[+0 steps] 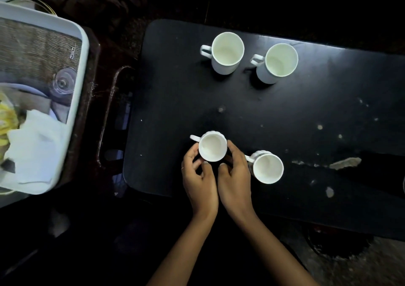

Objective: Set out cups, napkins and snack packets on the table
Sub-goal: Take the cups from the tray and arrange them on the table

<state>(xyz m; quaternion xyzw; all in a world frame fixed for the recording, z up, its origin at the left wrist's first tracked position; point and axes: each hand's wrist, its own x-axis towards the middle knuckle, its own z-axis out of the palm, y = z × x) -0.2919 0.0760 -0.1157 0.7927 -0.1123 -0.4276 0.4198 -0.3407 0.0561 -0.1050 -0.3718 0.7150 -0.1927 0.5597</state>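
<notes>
Several white cups stand on the black table (306,110). Two tall mugs sit at the far side, one (228,52) left of the other (278,61). Near the front edge a small ribbed cup (212,146) stands with its handle pointing left. My left hand (198,176) and my right hand (235,171) curl round its sides, thumbs near its front. A second ribbed cup (267,168) stands just right of my right hand. White napkins (32,145) and yellow snack packets (7,117) lie in a white tray (81,71) at the left.
The tray rests on a dark wooden stand (105,119) left of the table. Pale chips and specks mark the table's right half, with a larger chipped patch (346,162). The floor below is dark.
</notes>
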